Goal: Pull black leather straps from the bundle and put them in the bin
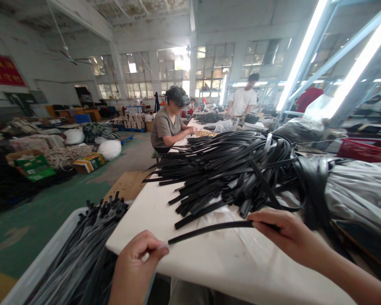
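Note:
My right hand (281, 231) is closed in a pinch on one black strap (209, 228), which lies across the white table (209, 262) and points left toward my left hand. My left hand (139, 254) sits at the table's near edge with fingers curled and thumb pressed to them; whether anything is in it I cannot make out. Just beyond lies a big pile of black straps (235, 169), fanned out over the table.
A white bin (34, 267) full of black straps stands at the lower left beside the table. Grey plastic-wrapped bundles (358, 190) lie on the right. A seated person (168, 125) works at the far end, another person (244, 99) stands behind. Boxes and bags cover the floor at left.

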`<state>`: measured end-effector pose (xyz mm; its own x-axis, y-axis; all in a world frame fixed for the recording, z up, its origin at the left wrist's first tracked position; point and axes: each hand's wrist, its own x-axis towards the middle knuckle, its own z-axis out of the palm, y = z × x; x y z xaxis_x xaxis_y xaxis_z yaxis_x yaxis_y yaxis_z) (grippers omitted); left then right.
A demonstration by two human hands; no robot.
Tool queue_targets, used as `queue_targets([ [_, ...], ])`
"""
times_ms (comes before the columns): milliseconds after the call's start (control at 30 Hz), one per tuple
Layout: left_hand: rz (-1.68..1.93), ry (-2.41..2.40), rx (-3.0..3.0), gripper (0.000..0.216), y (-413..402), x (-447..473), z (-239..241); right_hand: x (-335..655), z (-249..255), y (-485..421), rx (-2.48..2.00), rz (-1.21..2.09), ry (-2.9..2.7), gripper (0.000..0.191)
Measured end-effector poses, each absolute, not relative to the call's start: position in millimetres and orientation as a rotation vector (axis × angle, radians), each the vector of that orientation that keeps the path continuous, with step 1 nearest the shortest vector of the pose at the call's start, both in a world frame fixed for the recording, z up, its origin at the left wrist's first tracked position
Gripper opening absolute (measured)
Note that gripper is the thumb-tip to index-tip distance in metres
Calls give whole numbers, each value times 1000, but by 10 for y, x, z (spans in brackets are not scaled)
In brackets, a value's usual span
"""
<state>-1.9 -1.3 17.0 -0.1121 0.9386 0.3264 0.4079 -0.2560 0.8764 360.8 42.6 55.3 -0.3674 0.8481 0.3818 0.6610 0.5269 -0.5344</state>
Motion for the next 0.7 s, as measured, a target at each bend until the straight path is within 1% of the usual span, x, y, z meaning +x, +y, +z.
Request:
queue_targets([
  [200, 1135, 1472, 1788, 16, -43, -11, 252, 3636, 722, 381, -1228, 460, -2278, 28],
  [367, 1028, 1385, 1782, 20, -62, 82, 261, 3582, 987, 347, -1144, 315, -2451, 31],
  [500, 853, 1348, 1770, 18, -110, 157, 272, 3480, 1264, 341, -1010, 252, -2624, 30],
  [567, 784, 1347, 1732, 24, -145, 176, 255, 3423, 1407, 357, -909, 299, -2685, 31],
  [700, 760, 1290, 1506, 34, -214, 197, 144, 3343, 1629, 440, -795, 556, -2702, 28],
])
